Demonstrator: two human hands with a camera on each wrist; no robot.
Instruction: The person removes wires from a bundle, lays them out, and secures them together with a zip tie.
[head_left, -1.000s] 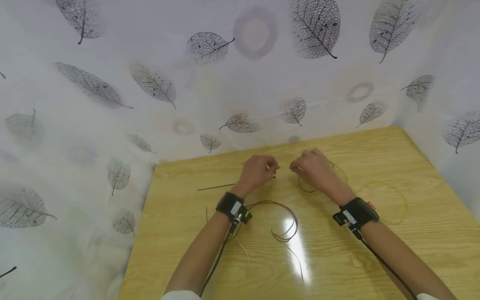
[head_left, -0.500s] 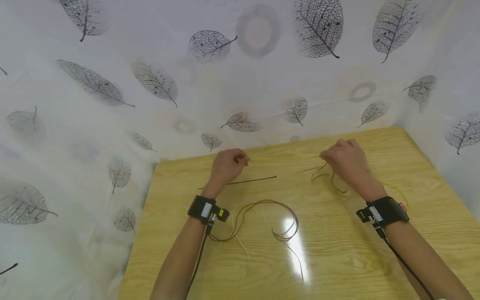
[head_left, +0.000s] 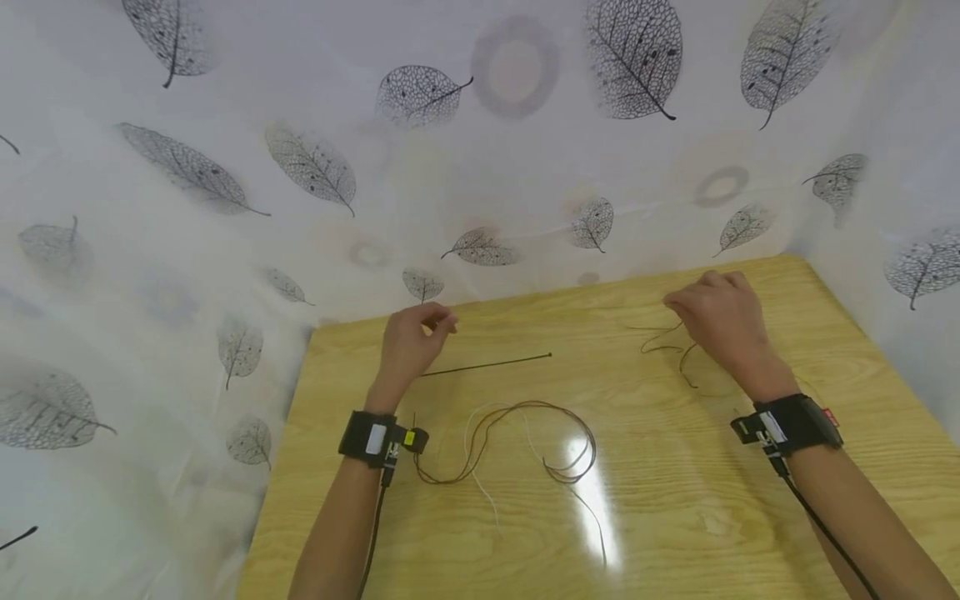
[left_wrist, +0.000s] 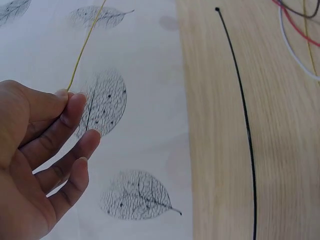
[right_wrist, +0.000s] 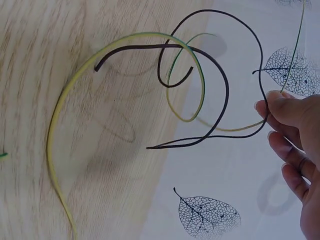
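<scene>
While the left hand and the right hand are well apart above the far part of the tabletop, thin wire runs from the fingers of each.

Left: thumb and index finger pinch the end of a yellow wire; the other 3 fingers are loosely bent and appear to hold nothing. Right: thumb and index finger pinch a yellow-green wire. A strand leads up from that grip in the right wrist view, and a long curl hangs off the other way. A dark brown wire loops beside the same fingertips; cannot tell whether it is pinched too.

Key relation, judged: the strands from the 2 grips are probably 1 wire, its long axis running left to right between the hands, roughly along the table's far edge. The span is too faint in the head view to confirm. If so, slack would have to come from the right side, where the curl and the brown loops lie closest together. Possible trouble: the loops snagging each other.

Also noted: a straight black rod with a knob at 1 end lies on the tabletop, nearer the left hand, its axis also mostly left to right. A red wire and a white wire lie loosely curved on the person's side of it.
</scene>
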